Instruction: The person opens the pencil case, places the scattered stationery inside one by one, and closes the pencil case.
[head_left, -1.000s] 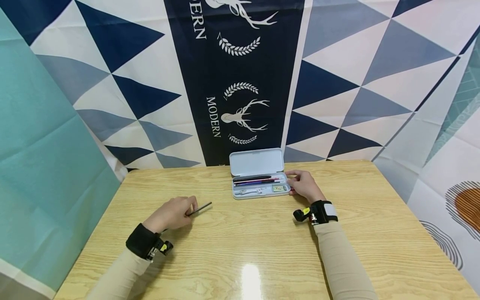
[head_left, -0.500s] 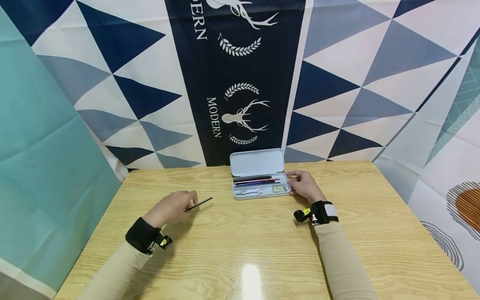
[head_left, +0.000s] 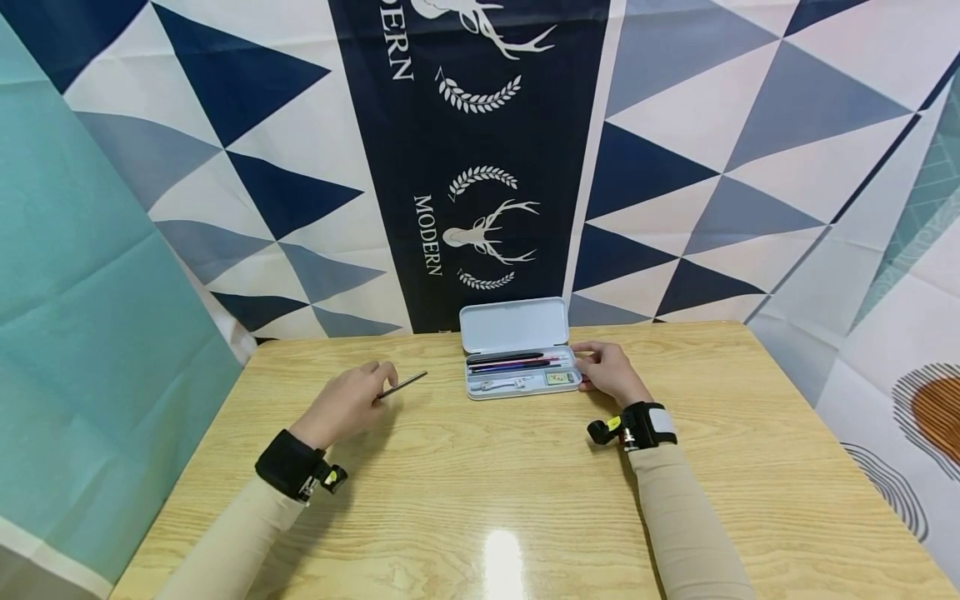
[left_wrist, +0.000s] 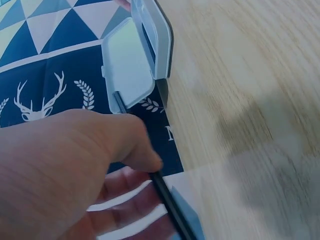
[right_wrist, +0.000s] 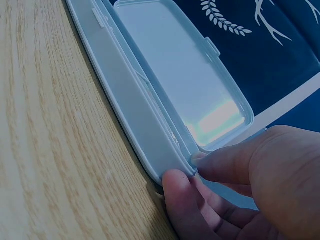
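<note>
In the head view my left hand (head_left: 347, 406) pinches a slim dark pencil (head_left: 405, 383) between thumb and fingers, left of the pencil case. Its free end points right and away from me; the left wrist view shows the dark shaft (left_wrist: 172, 207) running past the thumb. The pale blue pencil case (head_left: 513, 327) lies open at the back of the table, lid raised. My right hand (head_left: 611, 375) grips its right end, thumb over the rim (right_wrist: 186, 155) and fingers outside. Several pens (head_left: 510, 362) fill the back compartment. The front one holds a white slender item (head_left: 501, 383) and a small green-yellow block (head_left: 558, 377).
The wooden table (head_left: 450, 483) ends just behind the case, against a patterned cloth backdrop (head_left: 495, 167). A teal cloth (head_left: 97, 317) hangs at the left. Each wrist wears a black strap (head_left: 288, 465) with a small camera.
My left hand has moved a little away from me and to the right across the table, taking the pencil nearer to the case. The right hand and case stay in place.
</note>
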